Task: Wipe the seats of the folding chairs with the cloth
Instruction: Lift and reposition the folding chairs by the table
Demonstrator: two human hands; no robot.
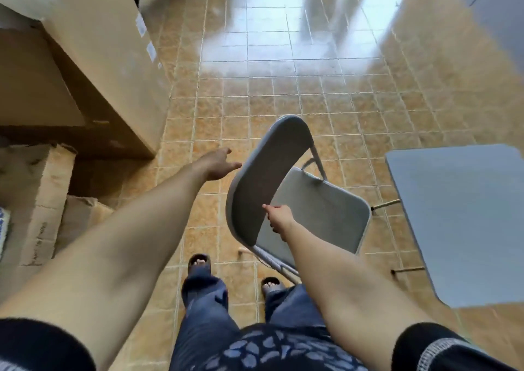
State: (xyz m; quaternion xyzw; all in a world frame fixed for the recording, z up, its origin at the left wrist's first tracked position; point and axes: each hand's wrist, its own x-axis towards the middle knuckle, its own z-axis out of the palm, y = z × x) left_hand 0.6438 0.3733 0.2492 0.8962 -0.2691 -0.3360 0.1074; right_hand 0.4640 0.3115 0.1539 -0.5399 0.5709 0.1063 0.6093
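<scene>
A person is standing on a tiled floor (283, 101) behind a grey folding chair (297, 197), looking down over its backrest (263, 178). The right hand (279, 219) is gripping the near end of the backrest, thumb showing on the rear face and fingers hidden around the edge. The left hand (218, 163) is reaching forward with fingers spread and loose, holding nothing, its fingertips just beside the backrest's left edge; whether they are touching it cannot be told. The seat (320, 214) is lying beyond and to the right of the backrest, unfolded and facing up, partly hidden by the backrest and the right forearm. The backrest's long axis is running from near the right hand up and away toward the top of the view, so the right hand is the nearer one to the seat, while the left would have to cross over or around the backrest to reach it. No cloth is showing in either hand or anywhere in view, so wiping of this seat is probably not under way; the person seems to be positioning the chair. A second grey surface (459, 223), perhaps another chair's seat, is lying well apart to the right. Cardboard boxes (93, 53) are stacked along the left.
</scene>
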